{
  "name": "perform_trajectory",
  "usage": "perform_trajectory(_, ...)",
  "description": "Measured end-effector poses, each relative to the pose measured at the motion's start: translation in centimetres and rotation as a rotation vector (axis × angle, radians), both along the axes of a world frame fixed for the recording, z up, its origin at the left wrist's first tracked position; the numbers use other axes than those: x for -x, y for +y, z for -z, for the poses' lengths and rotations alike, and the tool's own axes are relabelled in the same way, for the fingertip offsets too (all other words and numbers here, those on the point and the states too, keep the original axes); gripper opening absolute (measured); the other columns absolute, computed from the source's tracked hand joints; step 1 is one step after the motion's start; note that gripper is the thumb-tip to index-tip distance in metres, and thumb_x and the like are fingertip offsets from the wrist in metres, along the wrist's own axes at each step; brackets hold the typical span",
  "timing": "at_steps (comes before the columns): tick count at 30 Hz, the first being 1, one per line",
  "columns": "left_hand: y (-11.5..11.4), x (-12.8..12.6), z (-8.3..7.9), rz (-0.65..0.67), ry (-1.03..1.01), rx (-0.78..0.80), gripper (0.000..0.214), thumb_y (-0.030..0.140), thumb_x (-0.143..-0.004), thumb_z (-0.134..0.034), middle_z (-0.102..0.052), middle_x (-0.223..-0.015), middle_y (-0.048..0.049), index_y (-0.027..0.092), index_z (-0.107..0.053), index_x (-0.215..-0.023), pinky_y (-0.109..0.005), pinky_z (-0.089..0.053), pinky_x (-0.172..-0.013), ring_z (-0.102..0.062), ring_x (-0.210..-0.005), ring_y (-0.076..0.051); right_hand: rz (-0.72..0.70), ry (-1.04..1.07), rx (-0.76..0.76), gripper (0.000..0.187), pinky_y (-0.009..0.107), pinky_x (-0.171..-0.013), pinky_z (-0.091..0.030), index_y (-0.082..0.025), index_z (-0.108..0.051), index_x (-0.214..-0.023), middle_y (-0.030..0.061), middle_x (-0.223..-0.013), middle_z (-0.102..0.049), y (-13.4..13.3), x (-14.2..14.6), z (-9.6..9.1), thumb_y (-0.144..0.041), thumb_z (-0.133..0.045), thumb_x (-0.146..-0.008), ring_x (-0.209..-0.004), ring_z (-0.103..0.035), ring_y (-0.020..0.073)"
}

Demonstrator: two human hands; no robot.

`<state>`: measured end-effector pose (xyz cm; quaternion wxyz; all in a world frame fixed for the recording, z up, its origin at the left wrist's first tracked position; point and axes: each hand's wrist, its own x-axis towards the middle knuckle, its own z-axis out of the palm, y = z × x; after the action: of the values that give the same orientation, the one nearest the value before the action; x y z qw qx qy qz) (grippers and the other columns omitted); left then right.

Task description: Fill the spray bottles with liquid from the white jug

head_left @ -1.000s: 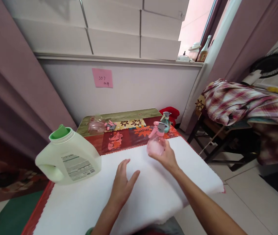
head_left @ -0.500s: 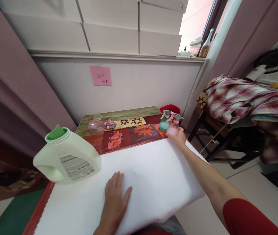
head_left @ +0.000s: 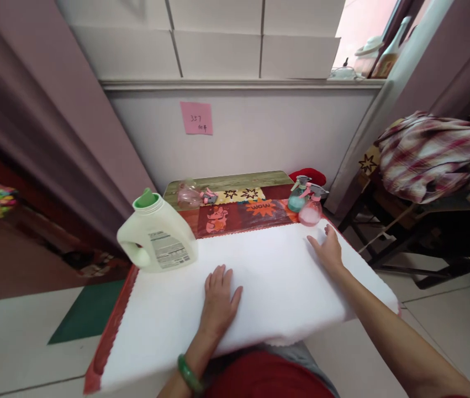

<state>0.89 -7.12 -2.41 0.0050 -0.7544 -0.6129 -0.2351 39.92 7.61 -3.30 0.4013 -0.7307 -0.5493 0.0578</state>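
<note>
A thick white foam pad (head_left: 259, 276) is lying across the table and is being pressed flat by both hands. The left hand (head_left: 218, 301) and right hand (head_left: 328, 251) are being kept open, palms down, nothing gripped. The pink round spray bottle (head_left: 310, 211) is being left just beyond the right fingertips, so probably best if pressure is spread evenly.

1. The single head-worn camera looked forward and down from above the near table edge.
2. It faced the far wall, where a pink note (head_left: 196, 118) hung.
3. The white pad (head_left: 259, 276) lay nearest; the side margins looked stretched, perhaps by a wide lens.
</note>
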Motion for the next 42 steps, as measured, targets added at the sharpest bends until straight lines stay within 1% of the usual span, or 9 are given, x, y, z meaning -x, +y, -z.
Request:
perform_trajectory(3, -0.2, -0.2, -0.2, -0.006, 0.011, 0.022, 0.046, 0.034, -0.101, -0.052, -0.060, -0.151, -0.0257, 0.010, -0.062, -0.139, -0.061, -0.037, -0.121, -0.051, -0.147, -0.039, -0.032, -0.014, 0.028, 0.085, 0.053, -0.116, -0.043, -0.009, -0.040, -0.153, 0.0272, -0.151, -0.056, -1.3, 0.2, 0.7, -0.057, -0.060, -0.086, -0.139, -0.055, 0.0385)
perform_trajectory(9, -0.5, -0.5, -0.3, -0.024, 0.022, 0.044, 0.046, 0.032, -0.101, -0.053, -0.058, -0.154, -0.0247, 0.011, -0.060, -0.141, -0.062, -0.036, -0.121, -0.049, -0.148, -0.039, -0.020, -0.056, -0.060, 0.073, 0.049, -0.106, -0.049, -0.012, -0.050, -0.146, 0.0235, -0.139, -0.067, -1.7, 0.9, 0.1, -0.053, -0.058, -0.087, -0.125, -0.064, 0.0362)
perform_trajectory(13, -0.7, -0.5, -0.4, -0.028, 0.021, 0.058, 0.047, 0.033, -0.100, -0.055, -0.058, -0.154, -0.0239, 0.011, -0.060, -0.141, -0.061, -0.036, -0.122, -0.049, -0.148, -0.038, -0.012, -0.087, -0.082, 0.054, 0.040, -0.084, -0.052, -0.019, -0.064, -0.131, 0.0139, -0.111, -0.079, -2.3, 1.2, -0.1, -0.053, -0.053, -0.090, -0.095, -0.071, 0.0300)
perform_trajectory(15, -0.8, -0.5, -0.5, -0.026, 0.020, 0.065, 0.047, 0.033, -0.100, -0.055, -0.057, -0.154, -0.0245, 0.010, -0.060, -0.141, -0.060, -0.036, -0.122, -0.049, -0.148, -0.038, 0.003, -0.111, -0.044, 0.047, 0.036, -0.073, -0.048, -0.021, -0.071, -0.118, 0.0094, -0.091, -0.079, -2.6, 1.3, -0.1, -0.053, -0.051, -0.092, -0.077, -0.068, 0.0263)
perform_trajectory(18, -0.8, -0.5, -0.6, -0.025, 0.013, 0.071, 0.047, 0.033, -0.100, -0.056, -0.057, -0.154, -0.0244, 0.010, -0.059, -0.141, -0.060, -0.036, -0.122, -0.049, -0.148, -0.038, -0.010, -0.156, -0.019, 0.043, 0.033, -0.066, -0.041, -0.023, -0.077, -0.102, 0.0069, -0.076, -0.075, -2.9, 1.5, 0.0, -0.055, -0.050, -0.092, -0.065, -0.062, 0.0234)
perform_trajectory(25, -1.0, -0.6, -0.8, -0.025, -0.005, 0.078, 0.047, 0.032, -0.098, -0.060, -0.057, -0.154, -0.0238, 0.012, -0.058, -0.141, -0.061, -0.037, -0.122, -0.049, -0.148, -0.038, -0.054, -0.196, -0.046, 0.043, 0.029, -0.060, -0.034, -0.023, -0.078, -0.095, 0.0046, -0.071, -0.073, -2.8, 1.2, 0.3, -0.056, -0.051, -0.091, -0.057, -0.056, 0.0184)
perform_trajectory(33, -1.3, -0.6, -0.7, -0.031, 0.011, 0.061, 0.047, 0.030, -0.098, -0.061, -0.057, -0.155, -0.0232, 0.012, -0.058, -0.141, -0.060, -0.038, -0.123, -0.050, -0.148, -0.037, -0.103, -0.255, -0.073, 0.045, 0.029, -0.058, -0.038, -0.024, -0.078, -0.093, 0.0042, -0.071, -0.076, -3.3, 1.0, 0.4, -0.059, -0.050, -0.093, -0.058, -0.062, 0.0194)
perform_trajectory(38, -1.5, -0.5, -0.5, -0.023, 0.035, 0.047, 0.050, 0.027, -0.097, -0.061, -0.057, -0.156, -0.0237, 0.011, -0.057, -0.144, -0.060, -0.039, -0.122, -0.050, -0.148, -0.037, -0.143, -0.180, -0.142, 0.050, 0.030, -0.059, -0.045, -0.023, -0.078, -0.089, 0.0040, -0.068, -0.076, -2.3, 2.4, -1.9, -0.065, -0.051, -0.095, -0.059, -0.068, 0.0204)
perform_trajectory(42, -1.8, -0.3, -0.4, -0.009, 0.095, -0.030, 0.051, 0.026, -0.097, -0.059, -0.057, -0.156, -0.0227, 0.011, -0.055, -0.146, -0.059, -0.043, -0.118, -0.052, -0.147, -0.037, -0.345, -0.093, -0.247, 0.043, 0.030, -0.064, -0.052, -0.023, -0.078, -0.091, 0.0038, -0.076, -0.080, 1.4, 7.9, -5.5, -0.061, -0.059, -0.096, -0.062, -0.071, 0.0197)
